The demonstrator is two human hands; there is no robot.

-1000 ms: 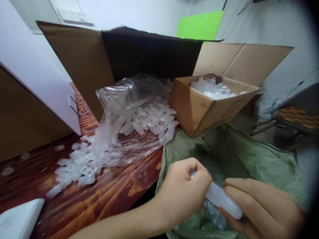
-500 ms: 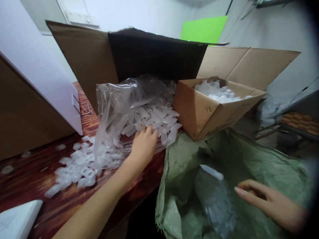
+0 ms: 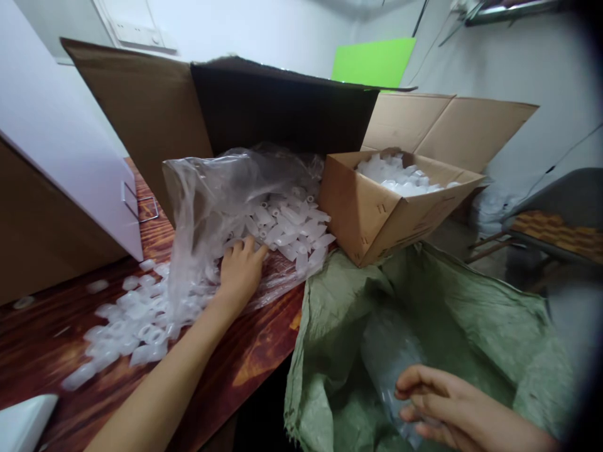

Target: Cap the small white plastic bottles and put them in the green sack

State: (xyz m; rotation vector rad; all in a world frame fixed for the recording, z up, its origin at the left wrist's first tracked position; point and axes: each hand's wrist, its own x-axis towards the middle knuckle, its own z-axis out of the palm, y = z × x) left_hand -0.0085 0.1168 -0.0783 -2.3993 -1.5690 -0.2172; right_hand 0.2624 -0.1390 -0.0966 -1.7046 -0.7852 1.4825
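My left hand (image 3: 240, 271) reaches into the mouth of a clear plastic bag (image 3: 226, 207) on the wooden table (image 3: 245, 364). Its fingers rest among several small translucent plastic tubes (image 3: 287, 223); whether it grips one is hidden. My right hand (image 3: 443, 408) hovers low over the open green woven sack (image 3: 471, 314), fingers loosely curled and apart, holding nothing. Inside the sack lies a clear liner with more translucent pieces (image 3: 386, 358).
Loose translucent caps (image 3: 127, 320) are scattered on the table at the left. A small cardboard box (image 3: 377, 213) filled with white plastic parts stands behind the sack. A large open carton (image 3: 264, 107) stands at the back. A white cabinet (image 3: 61, 150) is at the left.
A second ago both hands held a translucent tube over the sack. The tube is gone from them; my left hand has gone to the bag of tubes, my right has dropped lower.
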